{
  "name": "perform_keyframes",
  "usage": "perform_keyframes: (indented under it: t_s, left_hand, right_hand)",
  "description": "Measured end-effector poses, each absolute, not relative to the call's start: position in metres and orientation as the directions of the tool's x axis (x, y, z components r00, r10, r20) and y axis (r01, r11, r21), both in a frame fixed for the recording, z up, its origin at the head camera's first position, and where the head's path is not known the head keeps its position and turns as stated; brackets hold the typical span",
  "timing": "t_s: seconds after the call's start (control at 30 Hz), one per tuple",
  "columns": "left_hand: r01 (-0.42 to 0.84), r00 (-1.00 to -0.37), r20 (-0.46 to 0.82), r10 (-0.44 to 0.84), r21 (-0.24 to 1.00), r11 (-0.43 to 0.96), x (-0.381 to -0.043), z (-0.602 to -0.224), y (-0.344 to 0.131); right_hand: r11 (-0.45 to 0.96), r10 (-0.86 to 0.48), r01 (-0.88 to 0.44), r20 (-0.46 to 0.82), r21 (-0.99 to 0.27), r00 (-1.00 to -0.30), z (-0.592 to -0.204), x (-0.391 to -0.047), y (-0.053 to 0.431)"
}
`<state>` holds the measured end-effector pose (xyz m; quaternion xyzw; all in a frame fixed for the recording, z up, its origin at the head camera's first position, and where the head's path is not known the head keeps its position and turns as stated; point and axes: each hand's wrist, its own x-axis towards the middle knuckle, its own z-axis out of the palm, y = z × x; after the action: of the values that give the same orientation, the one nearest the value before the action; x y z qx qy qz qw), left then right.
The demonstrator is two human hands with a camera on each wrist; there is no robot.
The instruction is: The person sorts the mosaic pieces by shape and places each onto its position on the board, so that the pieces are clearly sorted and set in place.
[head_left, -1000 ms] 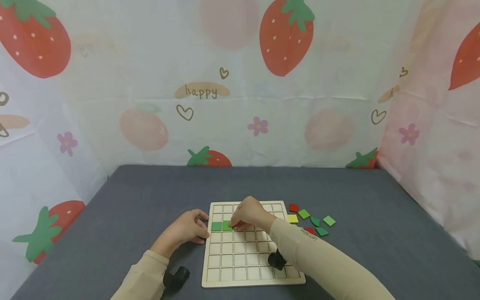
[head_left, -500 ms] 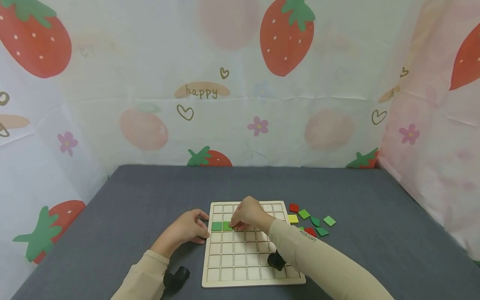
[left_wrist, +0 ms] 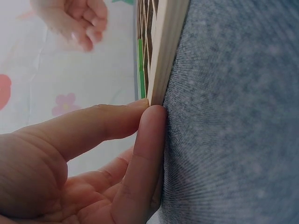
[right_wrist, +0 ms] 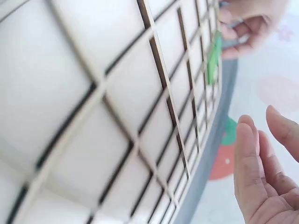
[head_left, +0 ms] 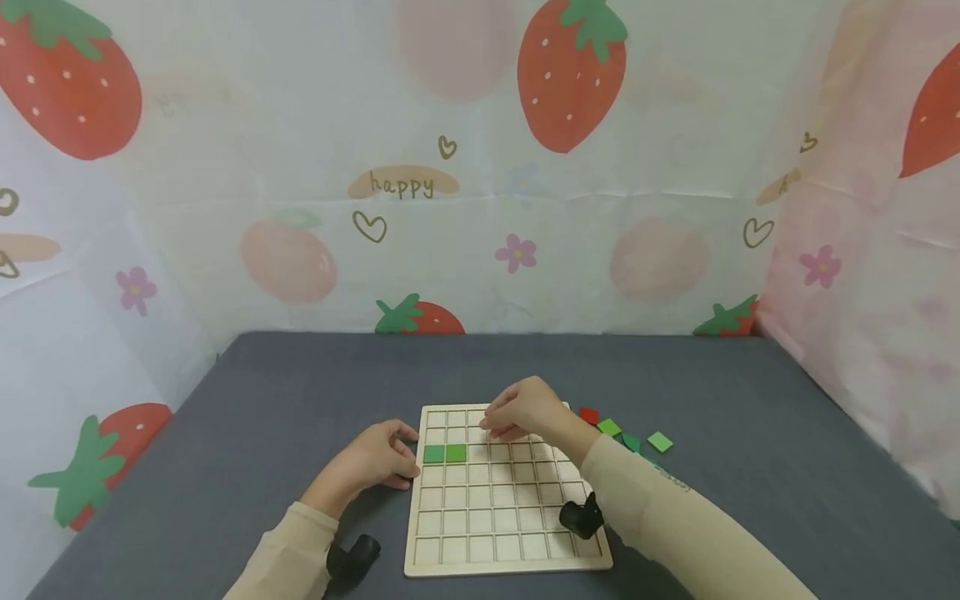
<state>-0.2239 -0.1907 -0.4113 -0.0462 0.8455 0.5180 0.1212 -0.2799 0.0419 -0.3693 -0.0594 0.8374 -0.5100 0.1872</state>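
A pale wooden grid board (head_left: 480, 523) lies on the table. Two square tiles sit side by side in its left cells: a darker green tile (head_left: 433, 454) and a brighter green tile (head_left: 456, 453). At the board's left edge, my left hand (head_left: 375, 454) pinches the rim; the left wrist view shows its thumb and a finger (left_wrist: 152, 135) against the wood. My right hand (head_left: 528, 410) hovers over the upper part of the board, fingers apart from the tiles. In the right wrist view, nothing shows between its thumb and fingers (right_wrist: 247, 158).
Loose tiles lie right of the board, including a red tile (head_left: 588, 415), a light green tile (head_left: 609, 427) and another green tile (head_left: 660, 442); my right sleeve (head_left: 660, 508) covers others. A strawberry-print curtain (head_left: 480, 267) stands behind the grey table (head_left: 330, 375).
My right hand has released the brighter green tile and moved up and right, leaving that tile in its cell. My left hand stays at the board's edge.
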Motion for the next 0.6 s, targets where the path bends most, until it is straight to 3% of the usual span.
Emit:
perform_keyframes:
  t_s: [0.6]
  left_hand:
    - [-0.199, -0.963, -0.259, 0.069, 0.864, 0.463, -0.225, -0.411, -0.191]
  right_hand:
    - [0.474, -0.158, 0.162, -0.264, -0.866, -0.951, -0.356, -0.283, 0.132]
